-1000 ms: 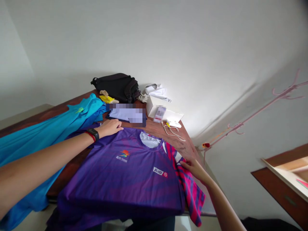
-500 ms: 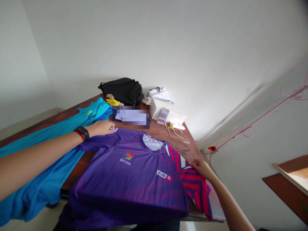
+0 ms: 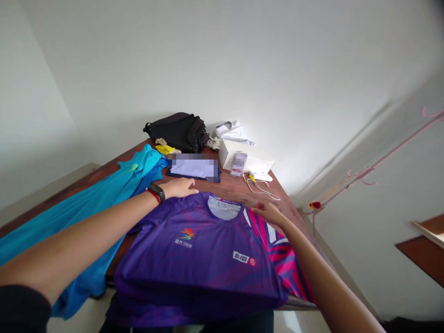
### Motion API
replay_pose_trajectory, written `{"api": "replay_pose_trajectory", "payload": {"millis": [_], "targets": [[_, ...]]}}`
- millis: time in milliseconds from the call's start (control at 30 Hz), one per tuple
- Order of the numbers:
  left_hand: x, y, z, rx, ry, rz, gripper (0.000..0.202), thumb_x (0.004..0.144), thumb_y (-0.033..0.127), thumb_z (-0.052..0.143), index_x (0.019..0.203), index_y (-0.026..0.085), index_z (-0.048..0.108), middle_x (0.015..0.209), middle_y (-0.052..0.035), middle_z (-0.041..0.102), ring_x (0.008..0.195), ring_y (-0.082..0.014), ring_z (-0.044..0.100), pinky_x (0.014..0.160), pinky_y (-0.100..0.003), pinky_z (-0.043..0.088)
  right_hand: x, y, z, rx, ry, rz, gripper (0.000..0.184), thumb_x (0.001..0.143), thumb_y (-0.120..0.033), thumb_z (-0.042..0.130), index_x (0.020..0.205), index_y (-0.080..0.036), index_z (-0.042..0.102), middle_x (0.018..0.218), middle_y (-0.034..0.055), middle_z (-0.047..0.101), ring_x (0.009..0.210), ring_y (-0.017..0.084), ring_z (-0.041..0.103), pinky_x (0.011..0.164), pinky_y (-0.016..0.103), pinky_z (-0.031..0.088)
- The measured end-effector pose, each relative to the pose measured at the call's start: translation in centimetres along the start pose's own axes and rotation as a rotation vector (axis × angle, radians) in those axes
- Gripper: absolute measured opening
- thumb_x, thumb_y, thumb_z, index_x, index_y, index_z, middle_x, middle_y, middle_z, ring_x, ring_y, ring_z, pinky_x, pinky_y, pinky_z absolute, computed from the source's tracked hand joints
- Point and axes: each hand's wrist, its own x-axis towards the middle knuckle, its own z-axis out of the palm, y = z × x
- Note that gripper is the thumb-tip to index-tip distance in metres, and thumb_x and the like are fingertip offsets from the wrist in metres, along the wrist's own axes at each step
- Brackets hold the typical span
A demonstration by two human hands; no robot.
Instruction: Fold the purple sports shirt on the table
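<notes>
A purple T-shirt (image 3: pixel 208 259) lies front side up, its collar toward the far side and its hem hanging over the near table edge. Its right-hand sleeve (image 3: pixel 284 263) is striped pink and dark. My left hand (image 3: pixel 181 188), with a black band on the wrist, is at the left shoulder seam, fingers stretched toward the collar and not gripped round the cloth. Just beyond the right shoulder, my right hand (image 3: pixel 268 213) hovers near the collar with its fingers apart. A blue shirt (image 3: pixel 86 203) stretches along the left, partly behind my left forearm.
On the wooden table (image 3: pixel 236 185) stand a black backpack (image 3: pixel 176 129), a white box (image 3: pixel 249 157) with a cable (image 3: pixel 260 189), and white cloth (image 3: pixel 234 132). A folded dark garment (image 3: pixel 194 170) in a packet lies behind the collar. A pink coat rack (image 3: pixel 367 173) leans at the right.
Both hands have moved inward toward the collar, the left from the left sleeve and the right from the striped sleeve. The T-shirt remains spread out, shifted slightly right in view.
</notes>
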Motion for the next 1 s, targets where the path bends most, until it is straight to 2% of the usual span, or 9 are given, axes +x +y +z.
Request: {"api": "replay_pose_trajectory", "payload": {"millis": [100,233,333,400,567,700,833,933,1000], "targets": [[2.2,2.1,1.4,-0.014,-0.002,0.065,0.046,0.089,0.063,0.058,0.104,0.021,0.067,0.105,-0.008,0.074,0.087,-0.0233,0.068,0.069,-0.027,0.045,1.9,-0.6,0.7,0.014,-0.107,0.013,0.035,0.079,-0.045,0.066,0.059,-0.018,0.057,0.053,-0.0025,0.052,0.052,0.013,0.045,0.053,0.026,0.033],[3.8,2.6,3.2,-0.031,0.02,0.121,0.04,0.084,0.058,0.067,0.102,0.022,0.068,0.105,-0.0063,0.074,0.094,-0.024,0.068,0.075,-0.027,0.047,2.2,-0.3,1.0,0.017,-0.165,0.021,0.027,0.077,-0.037,0.07,0.061,-0.017,0.061,0.054,-0.0024,0.056,0.053,0.013,0.049,0.054,0.025,0.035],[4.2,2.3,3.6,-0.035,0.037,0.165,0.025,0.091,0.046,0.063,0.092,0.022,0.068,0.099,-0.0047,0.074,0.094,-0.0227,0.068,0.08,-0.028,0.047,1.7,-0.3,1.1,-0.021,-0.121,0.046,0.025,0.084,-0.034,0.064,0.065,-0.017,0.062,0.058,-0.001,0.059,0.057,0.014,0.052,0.056,0.025,0.035],[4.4,2.1,3.6,-0.033,0.061,0.173,0.024,0.095,0.044,0.059,0.094,0.021,0.067,0.1,-0.0051,0.074,0.095,-0.0224,0.068,0.082,-0.028,0.047,1.7,-0.4,1.1,-0.055,-0.058,0.072,0.025,0.089,-0.035,0.059,0.072,-0.017,0.063,0.065,0.0013,0.063,0.061,0.016,0.056,0.058,0.026,0.035],[5.1,1.5,3.6,0.02,0.137,0.043,0.031,0.102,0.046,0.047,0.108,0.022,0.065,0.104,-0.008,0.073,0.097,-0.0254,0.069,0.078,-0.03,0.048,3.5,-1.0,1.7,-0.149,0.061,0.161,0.022,0.097,-0.034,0.054,0.093,-0.016,0.065,0.087,0.0099,0.072,0.081,0.023,0.066,0.066,0.029,0.039],[5.9,0.9,4.3,0.109,0.176,-0.091,0.033,0.103,0.046,0.044,0.109,0.023,0.066,0.1,-0.0093,0.074,0.096,-0.0279,0.071,0.075,-0.031,0.049,5.9,-1.6,2.4,-0.211,0.093,0.223,0.023,0.099,-0.036,0.052,0.106,-0.018,0.064,0.101,0.0142,0.073,0.095,0.029,0.068,0.075,0.032,0.043],[6.3,0.6,4.3,0.193,0.204,-0.168,0.031,0.104,0.043,0.043,0.113,0.023,0.065,0.101,-0.0109,0.073,0.095,-0.0284,0.07,0.079,-0.034,0.05,7.9,-2.4,2.5,-0.243,0.111,0.238,0.027,0.102,-0.038,0.049,0.112,-0.019,0.064,0.11,0.0153,0.072,0.102,0.031,0.067,0.084,0.036,0.046],[5.8,1.4,3.5,0.242,0.227,-0.193,0.03,0.104,0.035,0.042,0.117,0.02,0.065,0.112,-0.0142,0.07,0.105,-0.0307,0.067,0.086,-0.038,0.051,8.2,-3.5,2.4,-0.251,0.134,0.231,0.028,0.102,-0.035,0.048,0.119,-0.019,0.063,0.123,0.0166,0.068,0.115,0.031,0.062,0.092,0.038,0.046],[5.0,2.8,3.3,0.263,0.275,-0.159,0.034,0.104,0.031,0.038,0.125,0.019,0.062,0.124,-0.0168,0.065,0.115,-0.033,0.062,0.092,-0.042,0.05,7.6,-4.6,2.8,-0.268,0.178,0.209,0.033,0.1,-0.033,0.05,0.127,-0.017,0.061,0.135,0.019,0.061,0.125,0.033,0.055,0.1,0.041,0.044]]}}
